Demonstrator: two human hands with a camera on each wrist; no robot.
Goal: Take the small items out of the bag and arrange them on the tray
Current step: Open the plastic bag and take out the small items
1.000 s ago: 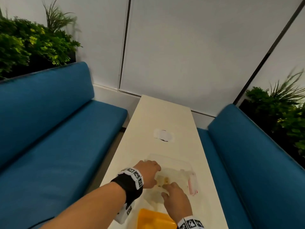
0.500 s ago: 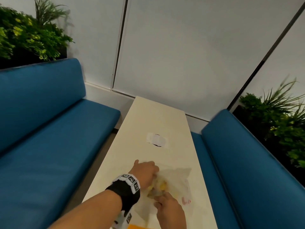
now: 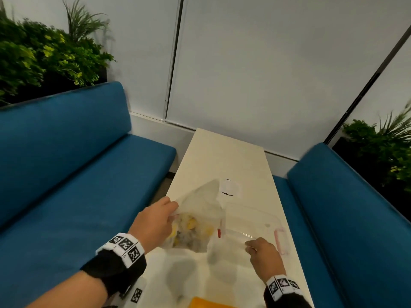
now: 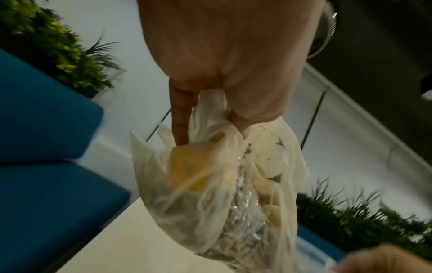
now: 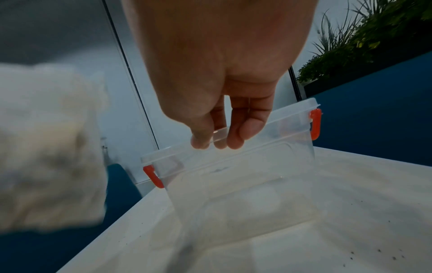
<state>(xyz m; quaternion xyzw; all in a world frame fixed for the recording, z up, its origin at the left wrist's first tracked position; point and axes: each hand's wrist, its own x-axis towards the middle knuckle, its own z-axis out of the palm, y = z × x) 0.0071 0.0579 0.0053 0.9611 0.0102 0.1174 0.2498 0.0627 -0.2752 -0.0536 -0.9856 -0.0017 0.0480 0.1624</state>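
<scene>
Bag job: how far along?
Early. Done: bag is lifted out of the clear box. In hand: left hand grips the still-full bag; right hand holds the box rim. Left: every item; orange tray barely shows at the frame's bottom.

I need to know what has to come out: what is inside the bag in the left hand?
Through the translucent bag, gripped by the left hand, show yellow pieces and crinkled clear wrappers. Folds and blur hide their number and kind.

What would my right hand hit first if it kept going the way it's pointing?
Your right hand already grips the clear box's rim. Straight on, it would probably push into the box, then the table; depth is unclear.
</scene>
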